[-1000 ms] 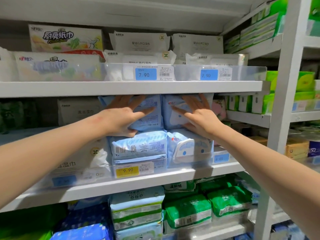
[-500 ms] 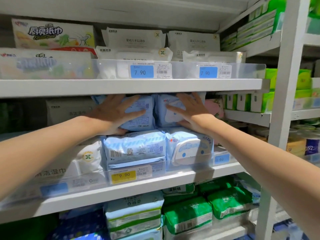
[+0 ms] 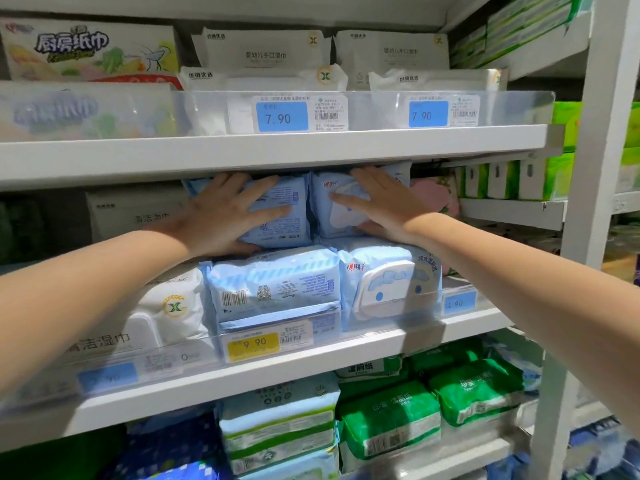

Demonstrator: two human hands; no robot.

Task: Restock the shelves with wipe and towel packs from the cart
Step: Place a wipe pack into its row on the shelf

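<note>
Two light blue wipe packs stand upright on the middle shelf (image 3: 311, 351), stacked on two lying blue packs. My left hand (image 3: 225, 216) presses flat with spread fingers on the left upper pack (image 3: 287, 216). My right hand (image 3: 377, 202) presses flat on the right upper pack (image 3: 332, 202). Below them lie a blue pack with a barcode (image 3: 273, 285) and a blue pack with a white lid (image 3: 388, 282). The cart is out of view.
White wipe packs (image 3: 166, 306) sit left of the blue ones. The upper shelf (image 3: 277, 150) holds white packs and kitchen towel packs behind a clear rail. Green packs (image 3: 391, 420) fill the lower shelf. A white upright post (image 3: 595, 168) stands at right.
Both hands stay pressed on the upper blue packs and have pushed them a little deeper under the upper shelf. The view has shifted slightly.
</note>
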